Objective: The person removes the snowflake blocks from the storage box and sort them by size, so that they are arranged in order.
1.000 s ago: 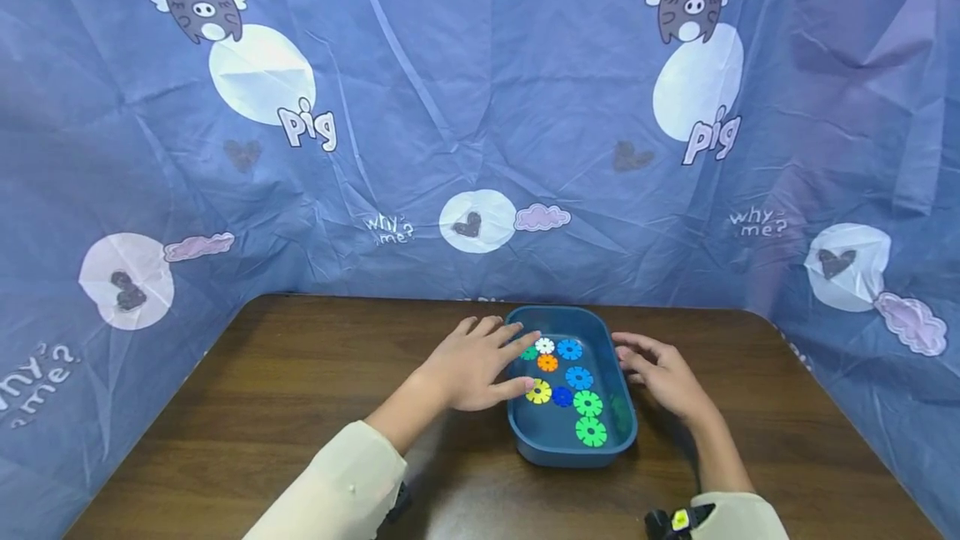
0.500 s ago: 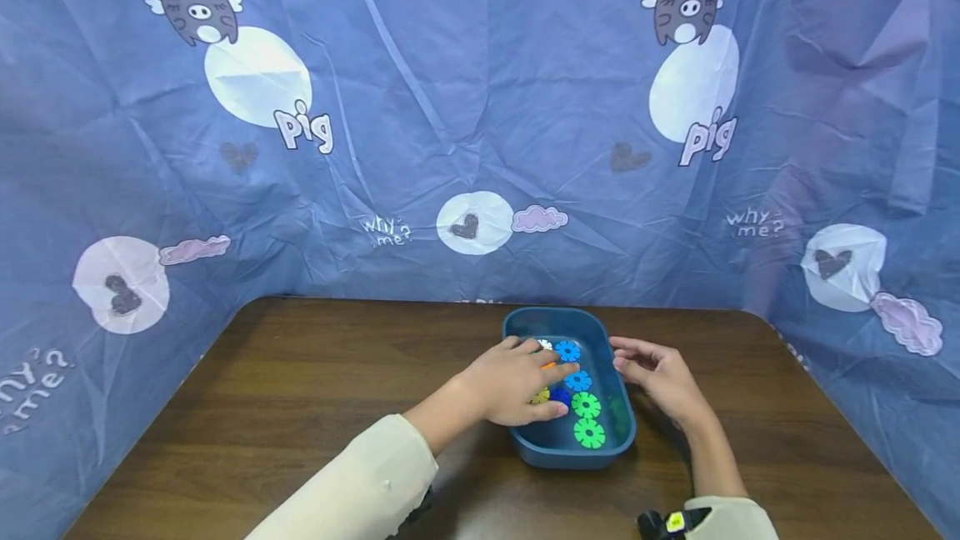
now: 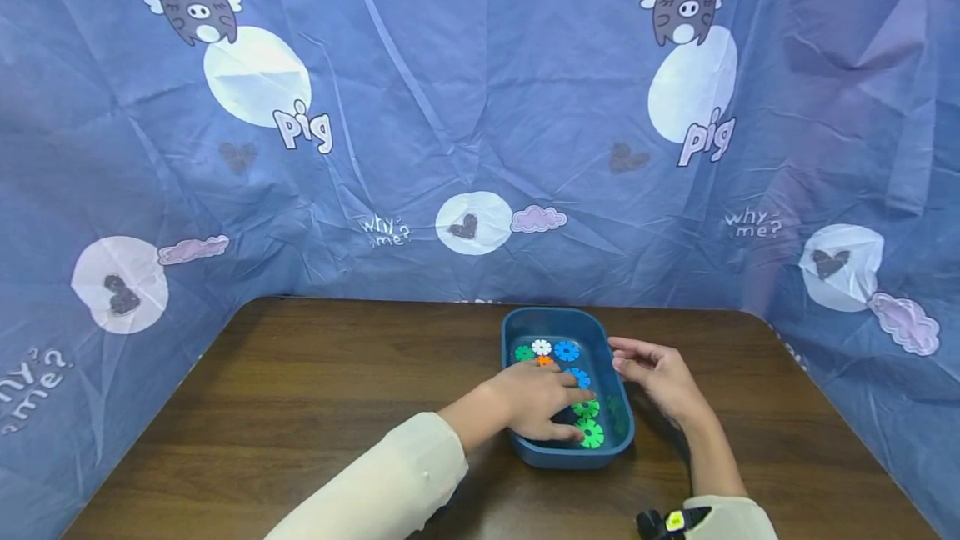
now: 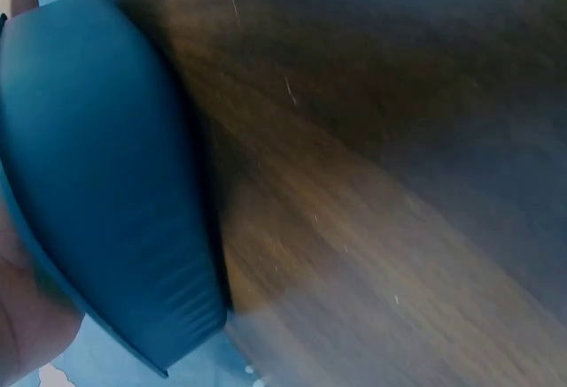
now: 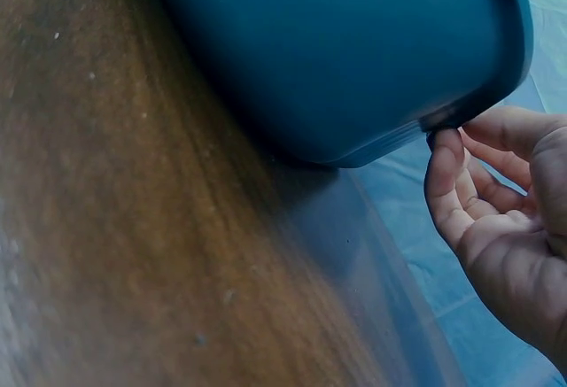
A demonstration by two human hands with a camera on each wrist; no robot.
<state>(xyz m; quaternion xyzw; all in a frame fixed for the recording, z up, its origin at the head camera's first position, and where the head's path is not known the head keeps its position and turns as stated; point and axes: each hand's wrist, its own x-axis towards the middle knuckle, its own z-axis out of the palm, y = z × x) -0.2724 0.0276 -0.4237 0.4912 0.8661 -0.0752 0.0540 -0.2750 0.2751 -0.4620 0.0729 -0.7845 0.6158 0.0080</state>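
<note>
A dark blue plastic tub (image 3: pixel 572 458) holds several notched plastic snowflake discs. White (image 3: pixel 542 347), dark green (image 3: pixel 524 352) and blue (image 3: pixel 567 350) discs lie toward its far end, an orange disc (image 3: pixel 545 362) partly covered. Over the tub's near half, my left hand (image 3: pixel 536 402) spreads its fingers low above the discs, the fingertips close to two bright green discs (image 3: pixel 592 434); whether they touch is unclear. The yellow and dark blue discs are hidden beneath it. My right hand (image 5: pixel 514 201) holds the tub's right rim between thumb and fingers.
The tub stands on a brown wooden table (image 3: pixel 337 373), near its far edge. Behind hangs a blue cloth (image 3: pixel 420 107) with pig prints. A dark wrist device (image 3: pixel 671 521) sits at the right sleeve.
My left hand has moved rightward and nearer, from the tub's left rim to over the near discs, covering the yellow and dark blue ones. My right hand has stayed at the rim.
</note>
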